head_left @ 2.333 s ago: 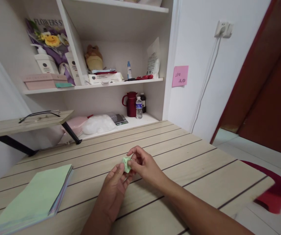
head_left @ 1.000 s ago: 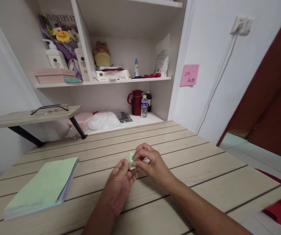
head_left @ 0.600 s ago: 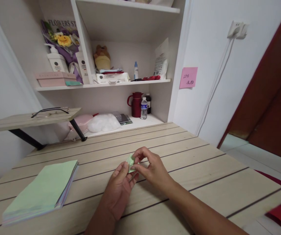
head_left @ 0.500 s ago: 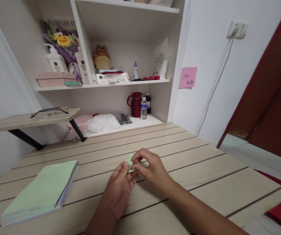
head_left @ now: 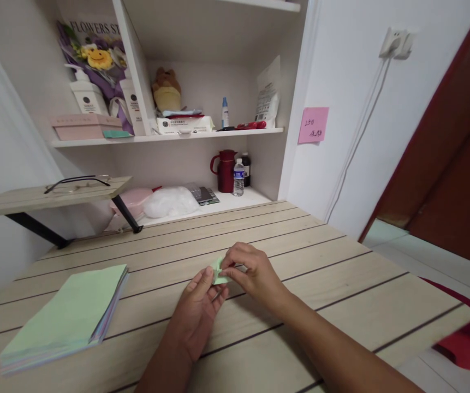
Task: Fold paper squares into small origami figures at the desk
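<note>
Small folded green paper (head_left: 219, 277), pinched by the left hand (head_left: 199, 305) and right hand (head_left: 255, 274), paper stack (head_left: 65, 316) at nine o'clock.

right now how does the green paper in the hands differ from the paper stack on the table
The green paper is a small folded piece, while the paper stack is many large sheets. The green paper is held up between the left hand and right hand; the paper stack lies on the table. Both show light green.
</note>
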Available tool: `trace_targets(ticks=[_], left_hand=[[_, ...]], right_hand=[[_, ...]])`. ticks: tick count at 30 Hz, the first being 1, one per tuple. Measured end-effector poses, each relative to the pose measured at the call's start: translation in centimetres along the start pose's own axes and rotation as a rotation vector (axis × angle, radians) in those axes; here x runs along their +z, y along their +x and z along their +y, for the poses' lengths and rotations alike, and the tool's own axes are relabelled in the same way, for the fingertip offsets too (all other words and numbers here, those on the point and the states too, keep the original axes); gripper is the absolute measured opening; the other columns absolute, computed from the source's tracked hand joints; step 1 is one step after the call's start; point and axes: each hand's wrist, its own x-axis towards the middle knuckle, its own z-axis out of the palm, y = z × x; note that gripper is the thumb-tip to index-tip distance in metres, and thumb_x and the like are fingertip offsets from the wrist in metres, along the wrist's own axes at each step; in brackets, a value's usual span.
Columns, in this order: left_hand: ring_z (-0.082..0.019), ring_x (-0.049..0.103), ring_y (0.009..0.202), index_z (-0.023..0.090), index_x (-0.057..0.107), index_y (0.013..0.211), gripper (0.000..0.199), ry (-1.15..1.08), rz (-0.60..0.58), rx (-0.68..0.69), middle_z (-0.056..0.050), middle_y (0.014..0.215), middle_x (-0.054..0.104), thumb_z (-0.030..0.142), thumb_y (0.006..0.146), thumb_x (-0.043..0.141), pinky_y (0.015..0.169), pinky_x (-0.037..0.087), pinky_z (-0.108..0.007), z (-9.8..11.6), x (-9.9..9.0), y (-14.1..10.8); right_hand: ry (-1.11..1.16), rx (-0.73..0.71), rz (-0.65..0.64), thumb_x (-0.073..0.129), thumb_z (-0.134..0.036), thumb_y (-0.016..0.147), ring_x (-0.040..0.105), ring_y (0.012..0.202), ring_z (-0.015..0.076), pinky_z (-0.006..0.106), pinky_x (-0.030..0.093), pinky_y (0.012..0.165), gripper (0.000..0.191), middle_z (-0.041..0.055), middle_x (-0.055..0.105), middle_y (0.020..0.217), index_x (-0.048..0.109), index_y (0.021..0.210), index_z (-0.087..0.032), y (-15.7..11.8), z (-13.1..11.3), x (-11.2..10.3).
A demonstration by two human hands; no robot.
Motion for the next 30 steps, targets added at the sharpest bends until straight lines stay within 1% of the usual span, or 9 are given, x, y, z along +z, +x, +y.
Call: trace_targets(ticks=[4,6,8,10,12,14,19,22,30], left_hand=[[-0.015,0.063,0.079,0.016,0.068,0.090,0.018,0.154,0.102,0.019,-0.008,0.095,0.067,0.032,0.084,0.068,0.076,0.053,-0.030,1.1,-0.6,-0.1],[-0.016,0.062,0.081,0.017,0.069,0.097,0.025,0.327,0.190,0.121,-0.007,0.096,0.066,0.038,0.085,0.066,0.077,0.051,-0.029,1.8,-0.9,-0.1],[-0.016,0.061,0.089,0.020,0.070,0.104,0.029,0.523,0.214,0.257,-0.006,0.099,0.065,0.038,0.081,0.069,0.081,0.048,-0.027,2.3,-1.1,-0.1],[-0.017,0.059,0.093,0.022,0.072,0.103,0.031,0.678,0.146,0.336,-0.006,0.103,0.065,0.031,0.074,0.076,0.082,0.045,-0.024,2.4,-1.2,0.2],[-0.019,0.058,0.094,0.021,0.075,0.096,0.031,0.757,0.065,0.345,-0.008,0.106,0.063,0.023,0.066,0.081,0.081,0.045,-0.025,2.1,-1.2,0.5],[-0.020,0.058,0.094,0.020,0.076,0.090,0.028,0.787,0.033,0.343,-0.008,0.107,0.062,0.020,0.062,0.081,0.082,0.046,-0.028,1.8,-1.4,0.8],[-0.022,0.057,0.098,0.021,0.072,0.092,0.026,0.905,-0.010,0.362,-0.007,0.108,0.060,0.028,0.067,0.074,0.088,0.047,-0.036,1.6,-2.0,1.3],[-0.021,0.058,0.097,0.022,0.069,0.090,0.024,1.010,-0.059,0.413,-0.006,0.107,0.058,0.027,0.067,0.073,0.091,0.046,-0.039,1.3,-2.2,1.4],[-0.015,0.057,0.083,0.021,0.060,0.077,0.014,1.108,-0.155,0.443,-0.001,0.091,0.056,0.020,0.065,0.068,0.079,0.047,-0.030,0.8,-1.8,1.3]], right_hand=[[-0.072,-0.035,-0.026,0.066,-0.019,0.087,0.054,0.079,0.0190,0.034,0.037,0.076,0.012,0.0021,0.065,0.077,0.066,0.075,-0.022,0.1,0.4,-0.6],[-0.069,-0.023,-0.050,0.066,-0.020,0.087,0.054,0.082,0.0198,0.036,0.036,0.080,0.010,0.0020,0.067,0.079,0.067,0.077,-0.023,0.1,0.6,-1.0],[-0.044,0.011,-0.072,0.068,-0.020,0.085,0.055,0.084,0.0203,0.037,0.036,0.083,0.009,0.0012,0.068,0.079,0.068,0.077,-0.023,0.2,0.9,-1.3],[-0.016,0.055,-0.103,0.072,-0.019,0.082,0.056,0.087,0.0208,0.036,0.038,0.084,0.008,0.0008,0.068,0.079,0.068,0.077,-0.024,0.2,1.3,-1.4],[-0.008,0.078,-0.152,0.075,-0.017,0.079,0.056,0.090,0.0211,0.035,0.039,0.084,0.010,0.0002,0.068,0.078,0.069,0.077,-0.024,0.2,1.8,-1.5],[-0.023,0.064,-0.216,0.076,-0.018,0.078,0.056,0.089,0.0209,0.035,0.038,0.085,0.010,-0.0005,0.068,0.076,0.069,0.076,-0.024,0.1,2.4,-1.4],[-0.029,-0.018,-0.324,0.074,-0.019,0.080,0.057,0.081,0.0177,0.033,0.038,0.085,0.007,-0.0006,0.069,0.075,0.068,0.077,-0.021,0.0,3.5,-1.2],[-0.013,-0.044,-0.352,0.074,-0.017,0.080,0.060,0.079,0.0160,0.033,0.036,0.089,0.006,-0.0007,0.070,0.079,0.069,0.079,-0.021,0.0,3.7,-1.1],[-0.033,-0.017,-0.412,0.075,-0.019,0.079,0.060,0.089,0.0175,0.031,0.039,0.086,0.005,0.0007,0.071,0.086,0.071,0.083,-0.021,-0.3,4.0,-0.8]])
